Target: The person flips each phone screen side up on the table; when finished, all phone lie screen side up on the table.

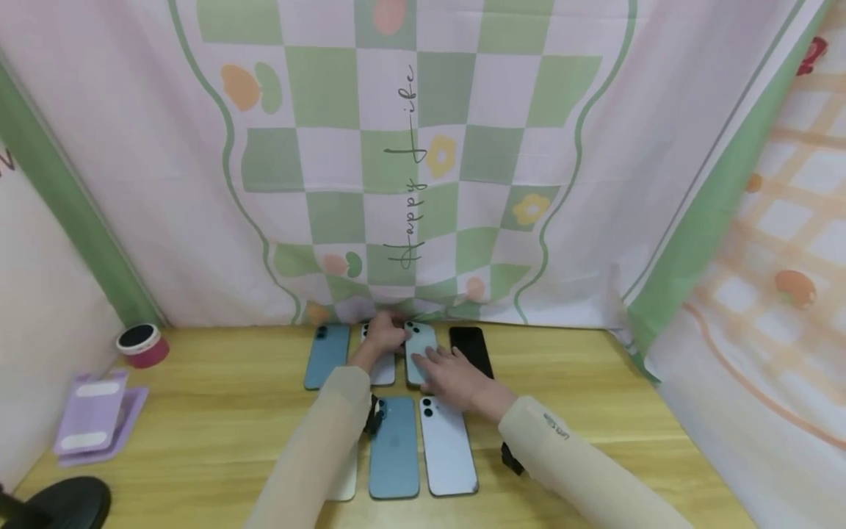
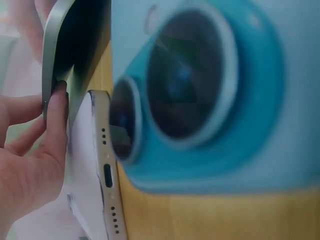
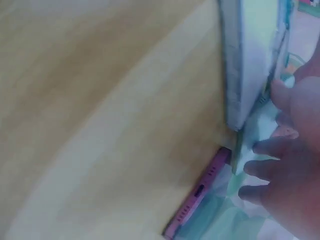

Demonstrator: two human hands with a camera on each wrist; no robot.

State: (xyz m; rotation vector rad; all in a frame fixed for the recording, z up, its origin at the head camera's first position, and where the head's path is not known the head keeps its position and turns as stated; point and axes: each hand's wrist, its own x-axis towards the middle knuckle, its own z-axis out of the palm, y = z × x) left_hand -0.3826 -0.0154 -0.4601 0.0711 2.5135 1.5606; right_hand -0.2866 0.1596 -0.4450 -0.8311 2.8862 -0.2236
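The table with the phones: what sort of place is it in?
Probably a curtained-off desk corner, perhaps at home: a wood-look tabletop holds rows of phones, and a checkered "Happy Life" cloth hangs right behind.

From the head I am looking forward and down, taking in the table (image 1: 568, 389) and checked curtain (image 1: 324, 88) from well back. At the left wrist I am peering from very near past a blue phone (image 2: 300, 150) toward the left hand (image 2: 32, 170). At the right wrist I am facing low across the table, the right hand (image 3: 295, 170) showing along one side. Each wrist view is sharing its hand with the head view.
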